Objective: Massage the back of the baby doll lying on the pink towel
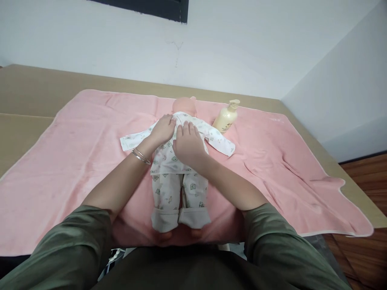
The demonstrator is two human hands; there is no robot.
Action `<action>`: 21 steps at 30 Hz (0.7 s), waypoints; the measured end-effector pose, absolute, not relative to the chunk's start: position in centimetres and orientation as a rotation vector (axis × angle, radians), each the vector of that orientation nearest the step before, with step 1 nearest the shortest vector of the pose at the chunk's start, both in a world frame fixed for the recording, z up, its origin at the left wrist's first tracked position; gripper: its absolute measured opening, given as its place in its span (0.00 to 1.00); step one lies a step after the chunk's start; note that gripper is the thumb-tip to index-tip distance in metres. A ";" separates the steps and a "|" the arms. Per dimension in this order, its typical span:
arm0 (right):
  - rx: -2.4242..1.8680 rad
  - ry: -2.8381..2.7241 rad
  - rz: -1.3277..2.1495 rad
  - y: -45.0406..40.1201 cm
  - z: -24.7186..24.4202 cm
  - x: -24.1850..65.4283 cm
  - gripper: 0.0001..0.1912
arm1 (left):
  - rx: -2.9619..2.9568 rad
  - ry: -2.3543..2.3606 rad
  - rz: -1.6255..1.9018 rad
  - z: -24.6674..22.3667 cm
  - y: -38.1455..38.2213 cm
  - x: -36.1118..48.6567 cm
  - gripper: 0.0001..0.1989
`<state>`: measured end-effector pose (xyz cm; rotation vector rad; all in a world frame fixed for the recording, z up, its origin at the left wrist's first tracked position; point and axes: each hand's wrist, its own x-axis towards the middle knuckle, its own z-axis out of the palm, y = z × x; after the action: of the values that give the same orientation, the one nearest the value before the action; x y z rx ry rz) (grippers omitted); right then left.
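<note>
A baby doll (184,106) lies face down or face hidden on a pink blanket (99,161), its head toward the wall. It wears a white printed top (166,161) and matching trousers (195,189) with turned-up cuffs; the sleeves spread out to both sides. My left hand (164,128) rests on the upper left of the top, fingers bent at the cloth near the neck; whether they pinch it is hidden. My right hand (189,143) lies on the chest area with its fingers extended over the fabric.
A cream pump bottle (226,117) lies tilted on the blanket, right of the doll's head. The wooden table (33,86) shows around the blanket's edges. A white wall (226,48) stands behind it, and brown wood panelling (367,177) is at the right.
</note>
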<state>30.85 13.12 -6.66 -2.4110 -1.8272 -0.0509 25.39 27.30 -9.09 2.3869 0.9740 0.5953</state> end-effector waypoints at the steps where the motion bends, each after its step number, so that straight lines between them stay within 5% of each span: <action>1: -2.381 -1.863 -0.033 13.0 -6.7 30.6 0.35 | 2.383 0.983 0.575 -8.9 27.3 25.3 0.28; 10: -2.266 -1.585 0.159 16.9 -6.6 38.7 0.36 | 2.688 1.154 -0.148 -4.0 20.1 23.3 0.29; 21: -2.488 -1.803 -0.032 12.9 -6.6 30.9 0.36 | 2.504 0.971 0.426 -8.0 26.5 25.3 0.28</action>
<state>30.89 12.93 -6.64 -2.4877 -1.8033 -0.0322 25.26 26.48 -8.04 2.5040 0.9713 0.4259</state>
